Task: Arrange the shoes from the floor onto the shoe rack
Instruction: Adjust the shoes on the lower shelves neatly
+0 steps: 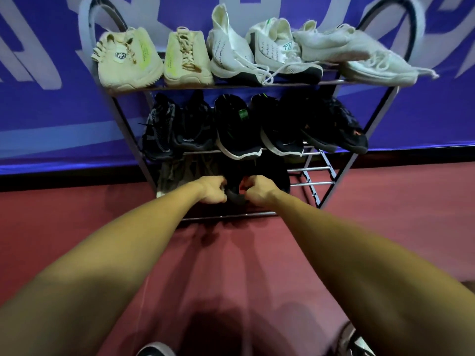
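Black shoe (235,194) lies on the shoe rack (359,140) bottom shelf, near its front edge, beside other dark shoes

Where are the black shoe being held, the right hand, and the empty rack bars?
black shoe (235,195): head view, on its heel.
right hand (258,190): head view, on its knuckles.
empty rack bars (312,169): head view, bottom shelf, on one bar.
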